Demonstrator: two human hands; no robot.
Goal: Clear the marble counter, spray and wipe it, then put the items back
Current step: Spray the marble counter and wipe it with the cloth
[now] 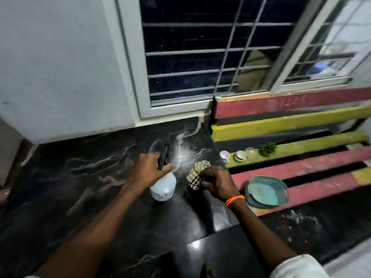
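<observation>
The black marble counter with pale veins stretches below the window. My left hand grips the black trigger head of a white spray bottle, held just above the counter's middle. A pale mist patch shows on the marble in front of the nozzle. My right hand, with an orange band at the wrist, is closed on a crumpled striped cloth right beside the bottle.
Red and yellow painted steps rise to the right of the counter. On them stand a teal basin on a dark lid, two small white cups and a green sprig. A barred window stands behind.
</observation>
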